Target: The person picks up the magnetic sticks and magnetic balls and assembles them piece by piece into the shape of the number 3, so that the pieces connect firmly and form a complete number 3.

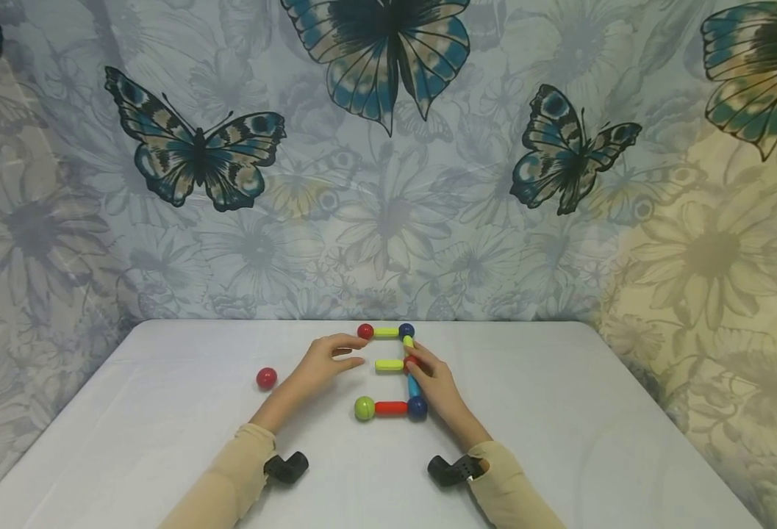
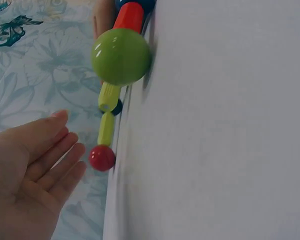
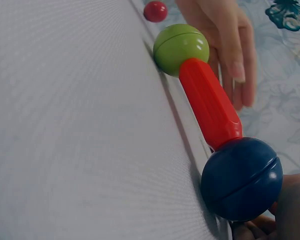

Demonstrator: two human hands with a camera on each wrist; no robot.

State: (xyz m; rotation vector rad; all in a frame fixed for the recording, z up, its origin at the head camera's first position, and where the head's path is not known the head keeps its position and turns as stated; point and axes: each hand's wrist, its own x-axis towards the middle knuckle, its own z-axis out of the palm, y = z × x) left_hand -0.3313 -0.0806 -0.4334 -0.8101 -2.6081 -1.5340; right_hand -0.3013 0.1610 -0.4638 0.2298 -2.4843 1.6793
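Note:
A flat frame of balls and rods lies on the white table [image 1: 527, 411], open on its left side. Its top row joins a red ball [image 1: 365, 331] to a dark blue ball [image 1: 406, 330] by a yellow-green rod [image 1: 386, 333]. At mid-height another yellow-green rod [image 1: 389, 365] points left from a red ball [image 1: 410, 363], which my right hand [image 1: 442, 382] pinches. A blue rod [image 1: 413, 386] leads down to a dark blue ball [image 3: 241, 179], then a red rod [image 3: 209, 102] and a green ball [image 2: 121, 57]. My left hand [image 1: 322, 361] holds nothing, fingers extended beside the frame.
A loose red ball [image 1: 266, 378] lies left of the left forearm. Each wrist wears a black camera [image 1: 287, 468]. Behind the table's far edge hangs a butterfly-and-flower patterned backdrop [image 1: 395, 220].

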